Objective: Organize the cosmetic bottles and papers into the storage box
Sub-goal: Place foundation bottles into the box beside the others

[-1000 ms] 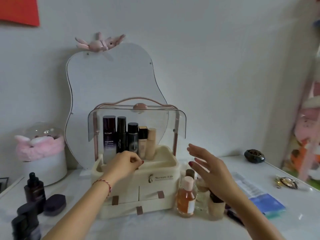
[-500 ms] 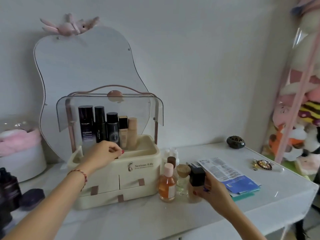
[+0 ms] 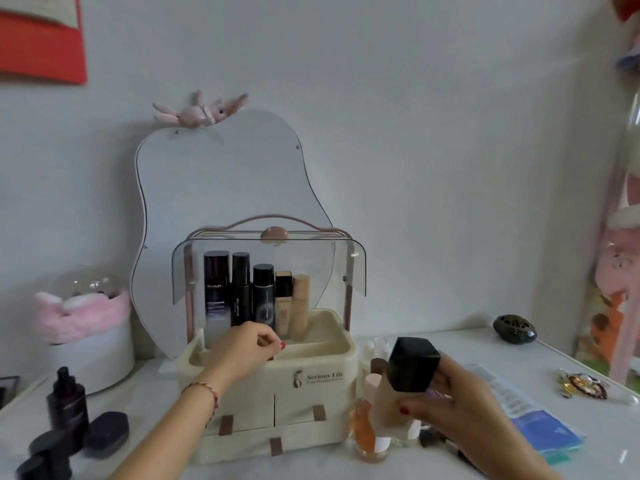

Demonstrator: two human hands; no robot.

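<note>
A cream storage box (image 3: 311, 407) with a raised clear lid stands mid-table. Several tall bottles (image 3: 256, 296) stand in a row along the back of its top tray. My left hand (image 3: 247, 349) rests on the tray's front rim, fingers curled in a pinch; whether it holds anything is hidden. My right hand (image 3: 453, 407) grips a beige foundation bottle with a black cap (image 3: 405, 379), lifted and tilted just right of the box. An orange bottle (image 3: 369, 431) and other small bottles stand below it. Papers (image 3: 533, 420), white and blue, lie on the table at right.
A pear-shaped mirror (image 3: 221, 188) leans behind the box. Dark bottles and a compact (image 3: 74, 424) sit front left, near a white tub with a pink headband (image 3: 83, 320). A dark round ornament (image 3: 515, 329) and a gold trinket (image 3: 581, 386) lie at the right. Table edge runs along the right.
My right hand has picked up the black-capped foundation bottle from the group beside the box and raised it. My left hand has stayed on the tray rim. The camera view has shifted.
</note>
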